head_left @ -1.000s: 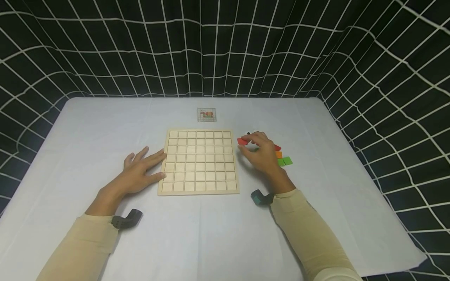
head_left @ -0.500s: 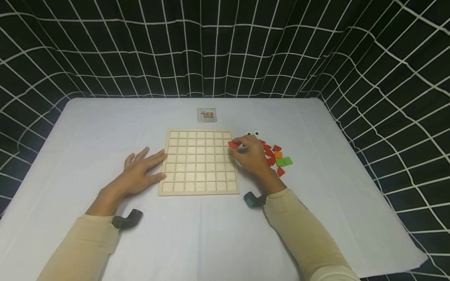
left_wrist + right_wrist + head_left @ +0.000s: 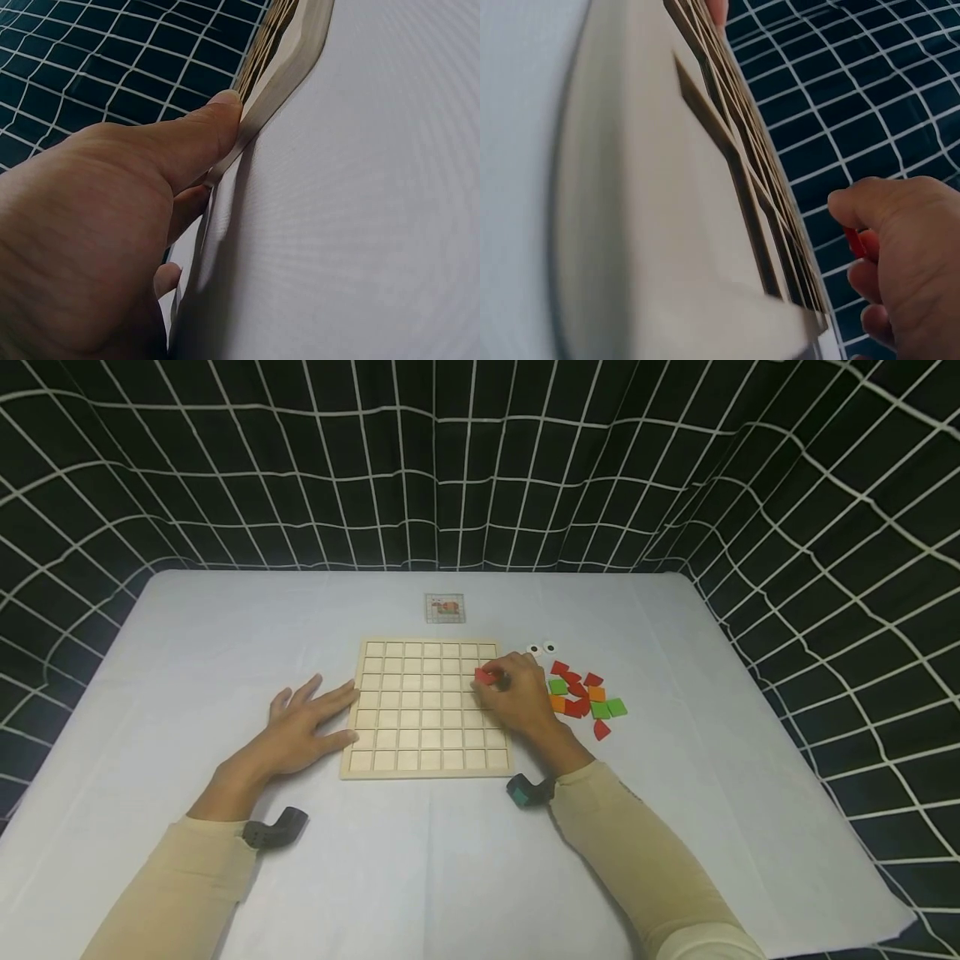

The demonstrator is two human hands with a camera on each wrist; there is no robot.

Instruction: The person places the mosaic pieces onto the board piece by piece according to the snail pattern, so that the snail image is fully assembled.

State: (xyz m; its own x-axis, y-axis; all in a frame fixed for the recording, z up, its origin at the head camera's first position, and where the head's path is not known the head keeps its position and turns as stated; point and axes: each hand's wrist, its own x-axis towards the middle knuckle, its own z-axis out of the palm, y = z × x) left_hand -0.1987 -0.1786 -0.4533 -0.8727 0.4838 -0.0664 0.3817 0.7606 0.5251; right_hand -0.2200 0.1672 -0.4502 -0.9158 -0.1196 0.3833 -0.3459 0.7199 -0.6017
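Observation:
A square wooden grid board (image 3: 420, 773) lies on the white table. Over its right side, my right hand (image 3: 521, 697) pinches a red tile (image 3: 485, 677) between thumb and fingers. The same red tile (image 3: 854, 242) shows in the right wrist view, held above the board. My left hand (image 3: 296, 731) lies with fingers spread at the board's left edge, its thumb and fingertips touching the frame. In the left wrist view the thumb (image 3: 214, 127) rests against the wooden rim (image 3: 281, 82).
Right of the board lie loose red, green and orange tiles, among them a green tile (image 3: 617, 707) and a red quarter-round (image 3: 602, 730). Two white eye pieces (image 3: 551, 647) sit behind them. A small picture card (image 3: 446, 608) lies beyond the board. Netted dark curtains (image 3: 420, 468) surround the table.
My right hand has moved left from beside the loose tiles to over the board, carrying the red tile. More of the loose tiles are uncovered. The left hand stays in place.

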